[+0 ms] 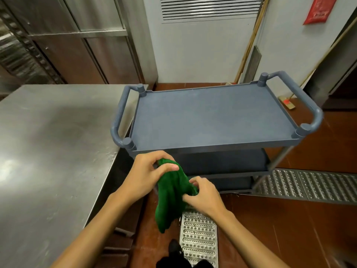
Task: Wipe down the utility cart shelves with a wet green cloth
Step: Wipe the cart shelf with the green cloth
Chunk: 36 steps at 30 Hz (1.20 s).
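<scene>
The person stands at the near long side of the grey-blue utility cart (pixel 212 117), both hands raised in front of that side, just below the rim of its top shelf. The left hand (pixel 148 175) grasps the upper end of the green cloth (pixel 172 196), fingers and thumb curled round a bunch of it, close to the cart's near left corner post. The right hand (pixel 204 196), lower and further along the cart's front, pinches a fold of the cloth in curled fingers. The cloth hangs bunched between the two hands, and its loose end dangles toward the floor in front of the cart. As far as I can see it does not touch the cart.

Under the cart's flat top shelf two lower shelves show in shadow, and a looped handle stands at each short end. A steel table (pixel 48 151) stands at the cart's left end, very near that handle. Behind the cart is a pale wall panel with a louvred vent (pixel 208 8), and a wooden pole (pixel 251 39) leans there past the far right corner. A perforated floor grate (pixel 309 186) runs out from under the cart's right end. A second grate (pixel 197 236) lies in front of the cart, below the cloth.
</scene>
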Each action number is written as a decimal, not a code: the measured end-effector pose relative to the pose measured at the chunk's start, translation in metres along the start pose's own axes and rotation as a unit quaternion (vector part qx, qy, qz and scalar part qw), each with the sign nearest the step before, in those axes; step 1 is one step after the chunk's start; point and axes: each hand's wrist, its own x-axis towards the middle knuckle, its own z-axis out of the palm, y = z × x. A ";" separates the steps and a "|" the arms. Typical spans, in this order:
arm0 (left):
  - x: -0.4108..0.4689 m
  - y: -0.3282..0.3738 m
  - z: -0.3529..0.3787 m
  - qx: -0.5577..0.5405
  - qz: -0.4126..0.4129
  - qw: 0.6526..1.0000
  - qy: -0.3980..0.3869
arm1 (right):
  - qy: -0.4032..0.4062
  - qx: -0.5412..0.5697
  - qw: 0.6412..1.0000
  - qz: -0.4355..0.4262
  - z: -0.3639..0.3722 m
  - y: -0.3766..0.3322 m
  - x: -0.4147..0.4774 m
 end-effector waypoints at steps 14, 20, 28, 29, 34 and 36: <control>0.022 -0.105 -0.007 -0.101 -0.153 0.981 0.059 | -0.053 -0.063 0.997 -0.013 0.045 0.012 0.088; 0.033 -0.161 0.000 -0.130 -0.251 0.940 0.190 | -0.030 0.007 0.998 0.060 0.038 0.005 0.102; 0.034 -0.216 0.010 -0.184 -0.397 0.867 0.237 | -0.028 -0.033 0.995 0.089 0.061 0.016 0.106; 0.033 -0.225 0.013 -0.189 -0.406 0.863 0.236 | -0.038 -0.026 0.995 0.093 0.063 0.019 0.110; 0.029 -0.278 0.057 -0.272 -0.466 0.798 0.268 | -0.027 0.096 0.984 0.145 0.091 0.050 0.144; 0.024 -0.304 0.084 -0.308 -0.494 0.765 0.277 | -0.008 0.144 0.975 0.170 0.111 0.074 0.160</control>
